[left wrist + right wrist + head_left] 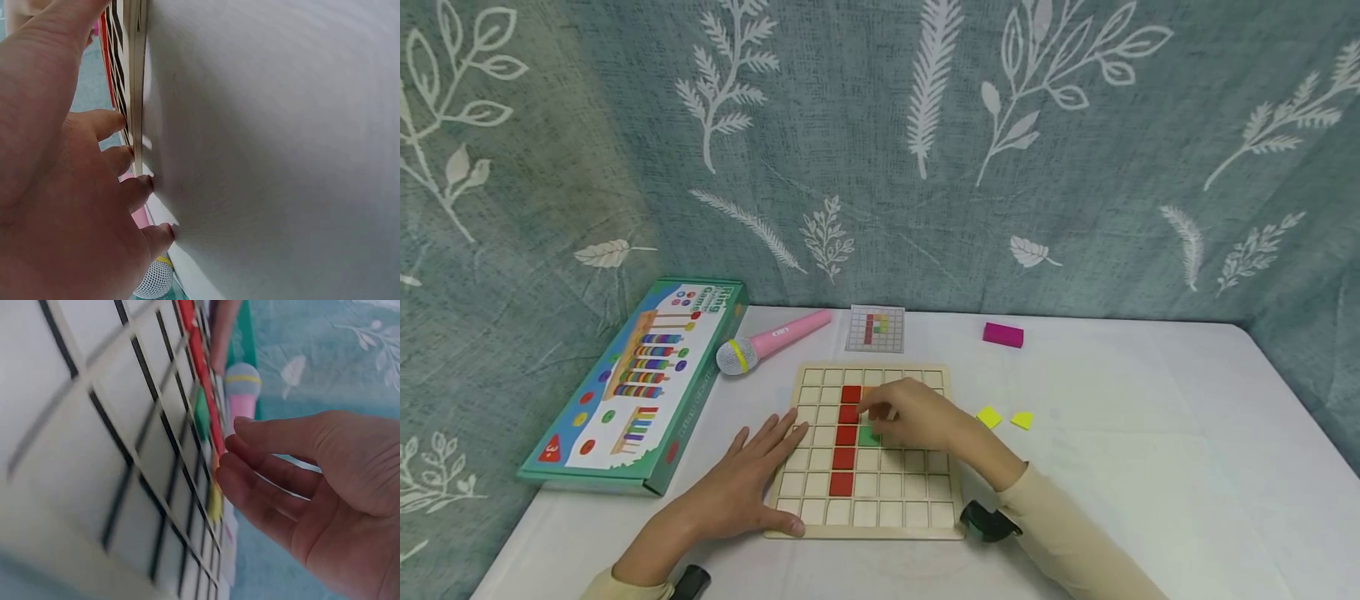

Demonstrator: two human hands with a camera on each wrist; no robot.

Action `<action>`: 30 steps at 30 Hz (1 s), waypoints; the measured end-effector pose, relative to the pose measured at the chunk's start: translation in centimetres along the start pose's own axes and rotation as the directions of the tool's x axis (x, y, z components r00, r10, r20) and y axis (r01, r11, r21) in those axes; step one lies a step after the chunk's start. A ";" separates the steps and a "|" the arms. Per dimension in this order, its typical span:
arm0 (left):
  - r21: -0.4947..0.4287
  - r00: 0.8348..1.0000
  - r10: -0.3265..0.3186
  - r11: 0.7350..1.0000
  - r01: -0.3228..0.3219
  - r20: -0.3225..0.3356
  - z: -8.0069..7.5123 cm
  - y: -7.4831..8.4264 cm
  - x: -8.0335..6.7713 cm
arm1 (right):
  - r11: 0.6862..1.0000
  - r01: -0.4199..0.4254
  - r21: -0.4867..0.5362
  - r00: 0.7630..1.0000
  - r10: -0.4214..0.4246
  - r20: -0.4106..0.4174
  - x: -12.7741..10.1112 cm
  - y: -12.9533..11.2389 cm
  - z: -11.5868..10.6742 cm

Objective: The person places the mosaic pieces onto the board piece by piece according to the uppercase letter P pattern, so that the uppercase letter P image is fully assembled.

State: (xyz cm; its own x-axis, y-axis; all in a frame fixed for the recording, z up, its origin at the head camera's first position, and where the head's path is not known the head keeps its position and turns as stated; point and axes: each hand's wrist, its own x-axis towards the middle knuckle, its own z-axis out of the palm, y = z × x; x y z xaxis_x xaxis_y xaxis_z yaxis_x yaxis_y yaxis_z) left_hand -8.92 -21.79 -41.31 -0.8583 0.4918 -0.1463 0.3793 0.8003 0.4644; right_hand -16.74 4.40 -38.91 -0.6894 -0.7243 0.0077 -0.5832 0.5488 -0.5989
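A wooden grid board [910, 513] lies on the table with a column of red square tiles [843, 458] on it. Right of the column are a green tile [869, 437] and an orange tile [868, 391]. My right hand [917, 414] is above the board beside the upper red tiles, partly covering the green and orange ones. Its fingers curl loosely, with nothing visible between thumb and fingertips in the right wrist view. A yellow tile [214, 505] shows on the board there. My left hand [737, 483] rests spread along the board's left edge, thumb at the lower corner.
Two yellow tiles [988, 417] lie right of the board. Behind it are a pattern card [893, 342] and a magenta block [1003, 335]. A pink toy microphone [790, 332] and a game box [617, 375] lie on the left. A patterned curtain [880, 225] hangs behind.
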 end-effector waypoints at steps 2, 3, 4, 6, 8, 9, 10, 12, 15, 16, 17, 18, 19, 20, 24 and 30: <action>-0.003 1.000 0.001 1.000 -0.001 0.002 0.0 0.0 0.1 | 1.000 -0.016 0.005 1.000 0.016 -0.020 -0.7 0.4 -0.8; -0.004 1.000 0.005 1.000 -0.005 0.002 0.0 0.0 0.2 | 1.000 -0.026 0.006 0.999 0.026 -0.029 -1.0 0.6 -1.2; -0.003 1.000 0.005 1.000 -0.005 0.003 0.0 0.1 0.2 | 0.999 -0.031 0.009 0.999 0.031 -0.036 -1.4 0.9 -1.6; -0.007 1.000 0.003 1.000 -0.003 0.007 0.0 0.1 0.3 | 0.998 -0.052 0.036 0.998 0.054 -0.045 -2.4 1.5 -2.4; -0.010 1.000 0.004 1.000 -0.004 0.007 0.0 0.2 0.4 | 0.997 -0.055 0.060 0.997 0.059 -0.057 -3.3 2.3 -3.0; -0.012 1.000 0.001 1.000 -0.001 0.009 0.0 0.2 0.4 | 0.996 -0.056 0.070 0.996 0.061 -0.062 -3.9 2.6 -3.4; -0.014 1.000 -0.004 1.000 0.004 0.011 -0.1 0.2 0.4 | 0.995 -0.057 0.079 0.996 0.062 -0.066 -4.4 3.0 -3.7; -0.018 1.000 -0.006 1.000 0.007 0.013 -0.1 0.3 0.3 | 0.995 -0.058 0.083 0.995 0.064 -0.073 -5.3 3.7 -4.1; -0.025 1.000 -0.019 1.000 0.019 0.023 -0.2 0.4 0.2 | 0.995 -0.061 0.073 0.994 0.067 -0.087 -6.8 4.9 -4.7; -0.025 0.999 -0.022 0.999 0.023 0.026 -0.2 0.4 0.1 | 0.995 -0.067 0.072 0.993 0.073 -0.089 -7.2 5.3 -4.9; -0.027 0.999 -0.023 0.999 0.024 0.027 -0.2 0.4 0.1 | 0.995 -0.070 0.069 0.993 0.076 -0.094 -7.7 5.6 -5.1; -0.030 0.999 -0.023 0.999 0.023 0.028 -0.2 0.3 0.0 | 0.995 -0.081 0.065 0.991 0.087 -0.099 -8.1 6.0 -5.3; -0.030 0.999 -0.021 0.999 0.022 0.027 -0.1 0.3 0.0 | 0.994 -0.091 0.057 0.990 0.097 -0.102 -8.6 6.4 -5.5; -0.030 0.999 -0.019 0.999 0.020 0.025 -0.1 0.3 0.0 | 0.994 -0.102 0.045 0.989 0.106 -0.103 -9.1 6.8 -5.7; -0.031 1.000 -0.013 0.999 0.014 0.023 -0.1 0.2 0.1 | 0.988 -0.157 0.001 0.984 0.157 -0.088 -11.0 8.0 -6.4; -0.025 1.000 -0.015 1.000 0.016 0.025 -0.1 0.1 0.1 | 0.981 -0.193 -0.015 0.981 0.193 -0.030 -12.7 8.9 -7.0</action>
State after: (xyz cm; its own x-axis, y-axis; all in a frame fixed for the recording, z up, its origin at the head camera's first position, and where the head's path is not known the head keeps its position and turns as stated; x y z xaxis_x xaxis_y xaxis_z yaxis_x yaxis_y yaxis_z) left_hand -8.98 -21.72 -41.15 -0.8552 0.4878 -0.1752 0.3567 0.7992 0.4838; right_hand -16.22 21.40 -38.77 -0.8015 -0.5922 -0.0837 -0.4455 0.6845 -0.5770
